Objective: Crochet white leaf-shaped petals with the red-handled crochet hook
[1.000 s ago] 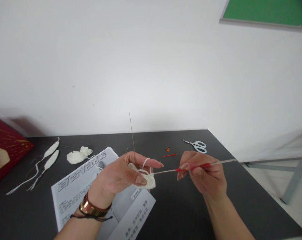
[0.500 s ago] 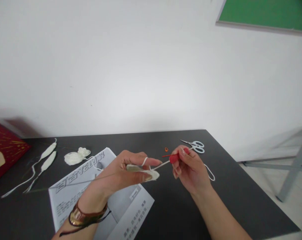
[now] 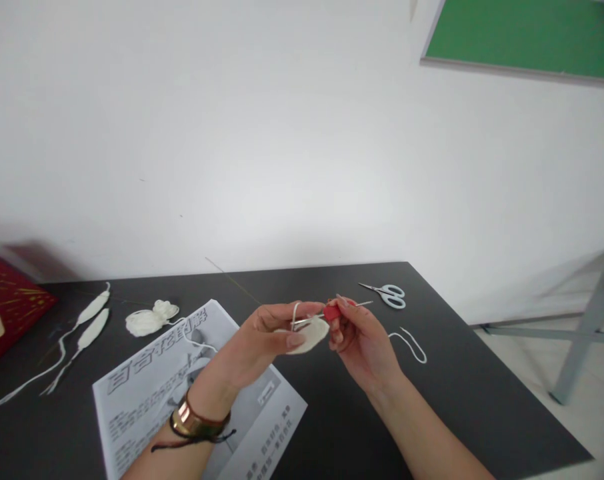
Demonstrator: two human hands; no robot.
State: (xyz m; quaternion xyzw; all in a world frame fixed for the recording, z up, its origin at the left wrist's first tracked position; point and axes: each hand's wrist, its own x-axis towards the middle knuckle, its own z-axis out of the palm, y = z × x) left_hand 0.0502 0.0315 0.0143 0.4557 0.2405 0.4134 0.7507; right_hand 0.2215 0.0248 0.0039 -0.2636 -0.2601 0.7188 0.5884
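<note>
My left hand (image 3: 262, 340) pinches a flat white crochet piece (image 3: 312, 335) between thumb and fingers, with a strand of white yarn looped over its index finger. My right hand (image 3: 359, 333) grips a crochet hook by its red handle (image 3: 333, 311). The hook's metal shaft reaches left to the edge of the white piece, close under my left index finger; its tip is hard to make out. A thin wire (image 3: 232, 280) sticks up behind my left hand. Yarn runs from a small white yarn bundle (image 3: 146, 322) toward my left wrist.
Printed sheets (image 3: 132, 400) lie under my left forearm on the black table (image 3: 342, 427). Scissors (image 3: 389, 295) and a loose yarn end (image 3: 416, 347) are at the right. Two white leaf-shaped pieces (image 3: 93, 328) with tails and a red box (image 3: 7, 307) are at the left.
My right hand has moved left, bringing the hook's handle close to the white piece. My left hand has turned, showing more of the piece, and the wire now points up behind it.
</note>
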